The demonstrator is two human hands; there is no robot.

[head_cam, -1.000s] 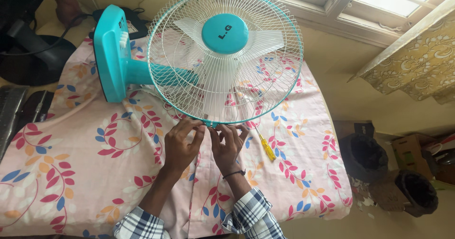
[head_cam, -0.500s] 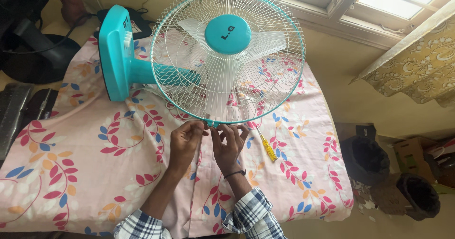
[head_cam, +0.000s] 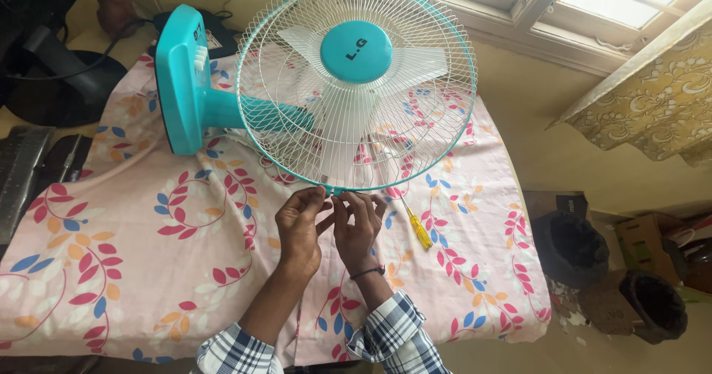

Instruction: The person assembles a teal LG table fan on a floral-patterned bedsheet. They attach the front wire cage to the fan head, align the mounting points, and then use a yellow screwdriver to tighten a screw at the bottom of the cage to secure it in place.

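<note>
Teal plastic table fan with white wire grille (head_cam: 356, 84) lies tipped on the pink floral bedsheet (head_cam: 148, 233), its base (head_cam: 180, 77) to the left. We note our left hand (head_cam: 300, 225) and right hand (head_cam: 356, 225) side by side at the grille's lowest rim; each grip is pinched closed on the teal rim band there. Yellow-handled screwdriver (head_cam: 419, 229) rests on the sheet just right of the right hand. Two dark sacks (head_cam: 571, 244) sit on the floor, well apart.

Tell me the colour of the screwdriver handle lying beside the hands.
Yellow: the screwdriver lies on the floral sheet by the right hand, seen in the head view.
</note>
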